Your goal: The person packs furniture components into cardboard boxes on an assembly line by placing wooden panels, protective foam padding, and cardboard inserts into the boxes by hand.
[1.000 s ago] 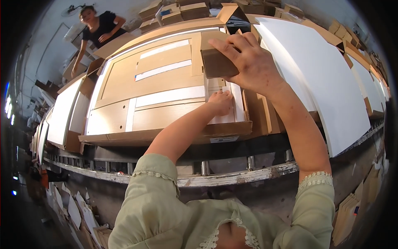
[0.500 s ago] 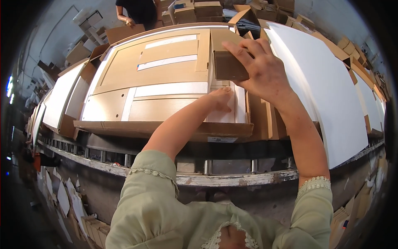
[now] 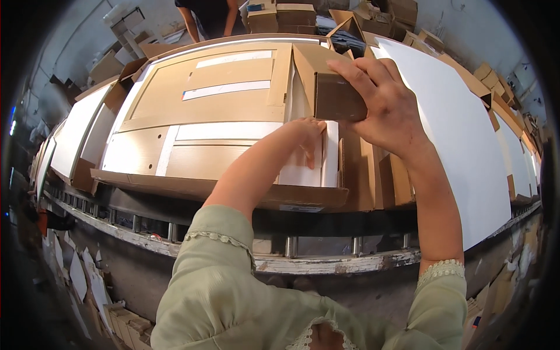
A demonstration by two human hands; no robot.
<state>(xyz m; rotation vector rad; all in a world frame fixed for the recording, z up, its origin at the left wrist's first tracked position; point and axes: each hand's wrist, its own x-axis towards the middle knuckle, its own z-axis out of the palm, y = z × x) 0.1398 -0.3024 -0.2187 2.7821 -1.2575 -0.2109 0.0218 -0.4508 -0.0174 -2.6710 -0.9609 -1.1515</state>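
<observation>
My right hand [image 3: 388, 108] is closed round the near end of a long narrow brown cardboard box [image 3: 341, 96], thumb below and fingers on top. The box is tilted at the right end of a large open carton [image 3: 233, 189]. My left hand [image 3: 309, 140] reaches into that carton beside the box, fingers apart, over a white piece [image 3: 300, 175] near the carton's right end. Part of its palm is hidden. Inside the carton lie pale wood-coloured panels [image 3: 233, 108] and white strips [image 3: 227, 89].
The carton rests on a roller conveyor [image 3: 291, 247] with a worn side rail. Large white panels in another carton [image 3: 449, 134] stand close on the right, more cartons [image 3: 79, 137] on the left. Across the line stands a person [image 3: 213, 17]. Stacked cardboard [image 3: 294, 17] fills the back.
My right hand has shifted right with the narrow box, widening the gap beside the wood panels. My left hand stays inside the carton. The person opposite has moved their arms.
</observation>
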